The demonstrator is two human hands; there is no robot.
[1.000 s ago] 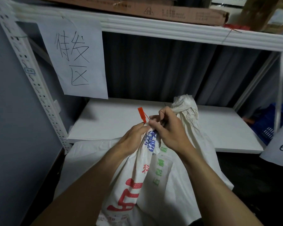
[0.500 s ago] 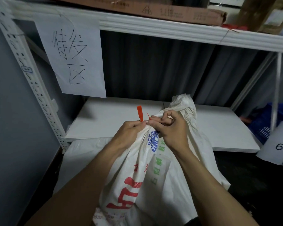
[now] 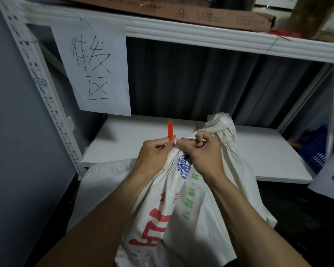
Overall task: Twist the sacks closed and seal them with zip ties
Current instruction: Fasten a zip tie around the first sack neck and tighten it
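Note:
A white woven sack [image 3: 168, 214] with red, blue and green print stands in front of me, its neck twisted and its crumpled top [image 3: 221, 125] sticking up behind my right hand. A red zip tie [image 3: 170, 130] points straight up from the neck. My left hand [image 3: 154, 153] pinches the tie at its base between thumb and fingers. My right hand [image 3: 201, 151] is curled at the twisted neck, fingertips meeting the left hand's; whether it holds the tie's other end or the cloth is hidden.
A white metal rack surrounds the sack: a low shelf board [image 3: 262, 155] behind it, an upper shelf [image 3: 201, 35] with cardboard boxes, a perforated post [image 3: 44, 97] at left. A handwritten paper sign [image 3: 96, 70] hangs at left. A blue crate [image 3: 316, 151] and a paper label [image 3: 332, 176] sit at right.
The red tie's tab has swung from a leftward tilt to upright. Both hands have drawn together at the neck, and my right hand's fingers have curled in tighter.

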